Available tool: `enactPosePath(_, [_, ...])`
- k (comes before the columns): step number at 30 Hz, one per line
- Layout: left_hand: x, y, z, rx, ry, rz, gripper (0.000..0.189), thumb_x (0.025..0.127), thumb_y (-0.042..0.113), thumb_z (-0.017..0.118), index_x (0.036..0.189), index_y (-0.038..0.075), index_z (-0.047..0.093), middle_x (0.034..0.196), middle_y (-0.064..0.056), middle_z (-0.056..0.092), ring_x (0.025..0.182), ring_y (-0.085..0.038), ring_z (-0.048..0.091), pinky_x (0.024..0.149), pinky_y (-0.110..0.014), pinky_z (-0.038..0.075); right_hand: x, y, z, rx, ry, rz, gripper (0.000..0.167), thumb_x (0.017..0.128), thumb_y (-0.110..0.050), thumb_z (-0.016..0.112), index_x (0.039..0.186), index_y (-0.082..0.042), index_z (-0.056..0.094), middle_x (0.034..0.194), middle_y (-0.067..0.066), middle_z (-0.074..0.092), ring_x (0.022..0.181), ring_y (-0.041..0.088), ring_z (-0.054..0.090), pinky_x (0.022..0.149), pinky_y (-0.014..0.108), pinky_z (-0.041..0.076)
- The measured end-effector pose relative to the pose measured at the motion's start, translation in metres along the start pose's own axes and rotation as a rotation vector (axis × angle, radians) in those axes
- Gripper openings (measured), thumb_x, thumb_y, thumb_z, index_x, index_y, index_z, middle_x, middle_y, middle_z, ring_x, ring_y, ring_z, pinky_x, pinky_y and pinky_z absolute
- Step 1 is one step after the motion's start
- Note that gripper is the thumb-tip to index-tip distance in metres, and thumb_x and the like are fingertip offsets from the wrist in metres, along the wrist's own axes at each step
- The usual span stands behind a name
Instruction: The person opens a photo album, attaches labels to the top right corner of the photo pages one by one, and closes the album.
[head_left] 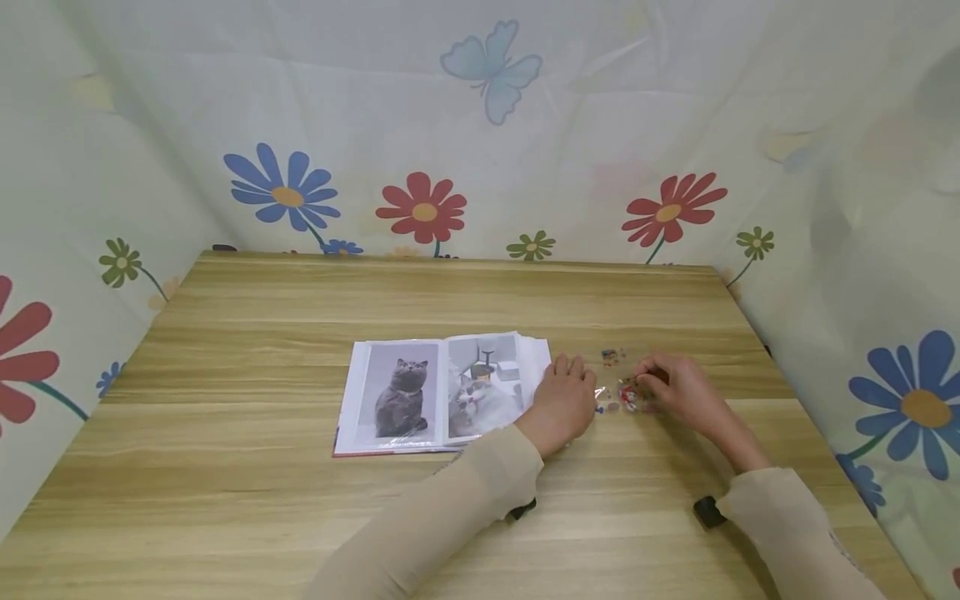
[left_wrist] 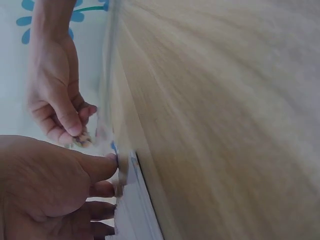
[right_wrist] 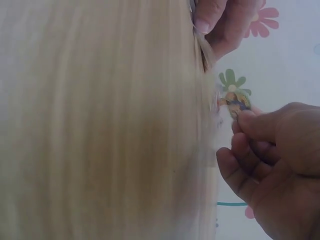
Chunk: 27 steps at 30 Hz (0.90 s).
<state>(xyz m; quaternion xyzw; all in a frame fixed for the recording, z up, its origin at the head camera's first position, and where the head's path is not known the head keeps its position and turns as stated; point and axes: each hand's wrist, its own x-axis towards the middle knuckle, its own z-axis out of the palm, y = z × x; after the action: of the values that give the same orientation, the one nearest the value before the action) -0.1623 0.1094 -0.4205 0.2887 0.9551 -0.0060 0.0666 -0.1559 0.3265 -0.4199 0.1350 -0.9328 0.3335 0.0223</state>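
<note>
An open photo album (head_left: 351,408) lies on the table with a grey cat picture (head_left: 408,400) on its left page and another cat picture (head_left: 480,408) on the right. My left hand (head_left: 564,404) rests at the album's right edge, its fingers pressing the near end of a clear sticker sheet (head_left: 611,375). Small colourful stickers dot that sheet. Over its right side, my right hand (head_left: 682,392) pinches a small round-edged sticker (right_wrist: 239,101) between thumb and fingers. In the right wrist view the sticker stands up beside the sheet; whether it is fully off cannot be told.
The wood-grain table (head_left: 247,508) extends around the album and the sheet. A white curtain (head_left: 570,142) printed with flowers and a butterfly hangs behind the table and at both sides. Dark wrist straps show near both sleeves.
</note>
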Motion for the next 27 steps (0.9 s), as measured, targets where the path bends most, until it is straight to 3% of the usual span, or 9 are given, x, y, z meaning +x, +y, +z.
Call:
enactPosePath(5, [0.002, 0.000, -0.001, -0.008, -0.034, -0.004, 0.043, 0.111, 0.025, 0.039, 0.150, 0.013, 0.051, 0.159, -0.009, 0.041, 0.147, -0.031, 0.036, 0.118, -0.040, 0.035, -0.010, 0.005, -0.013, 0.060, 0.068, 0.057, 0.007, 0.104, 0.002, 0.057, 0.102, 0.006, 0.063, 0.087, 0.017, 0.063, 0.071, 0.011, 0.051, 0.057, 0.022, 0.043])
enactPosePath(8, [0.002, -0.001, -0.001, -0.014, -0.032, -0.007, 0.043, 0.111, 0.027, 0.042, 0.150, 0.013, 0.052, 0.158, -0.010, 0.043, 0.146, -0.031, 0.037, 0.118, -0.040, 0.036, -0.011, 0.007, -0.017, 0.064, 0.083, 0.074, 0.010, 0.104, -0.003, 0.060, 0.103, 0.005, 0.067, 0.085, 0.017, 0.064, 0.069, 0.010, 0.050, 0.055, 0.023, 0.042])
enactPosePath(14, [0.002, -0.001, -0.002, -0.021, -0.020, 0.008, 0.045, 0.108, 0.037, 0.050, 0.146, 0.012, 0.056, 0.146, -0.007, 0.048, 0.135, -0.026, 0.043, 0.109, -0.035, 0.041, -0.010, 0.005, -0.011, 0.112, -0.030, 0.126, 0.010, 0.103, -0.005, 0.063, 0.105, 0.003, 0.069, 0.095, 0.014, 0.071, 0.078, 0.012, 0.057, 0.064, 0.023, 0.049])
enactPosePath(19, [0.002, 0.001, 0.000, -0.010, -0.009, 0.015, 0.048, 0.107, 0.041, 0.052, 0.147, 0.014, 0.054, 0.148, -0.006, 0.046, 0.135, -0.025, 0.043, 0.109, -0.035, 0.041, -0.005, 0.001, -0.004, 0.163, -0.102, 0.146, 0.011, 0.103, -0.004, 0.062, 0.106, 0.004, 0.068, 0.091, 0.012, 0.068, 0.079, 0.017, 0.059, 0.067, 0.024, 0.051])
enactPosePath(27, [0.003, -0.001, 0.001, -0.013, 0.006, 0.008, 0.041, 0.111, 0.029, 0.042, 0.145, 0.012, 0.056, 0.147, -0.016, 0.045, 0.135, -0.027, 0.044, 0.108, -0.036, 0.042, 0.000, -0.003, -0.001, 0.170, -0.130, 0.163, 0.010, 0.103, -0.001, 0.061, 0.107, 0.006, 0.066, 0.091, 0.012, 0.066, 0.081, 0.018, 0.058, 0.067, 0.024, 0.050])
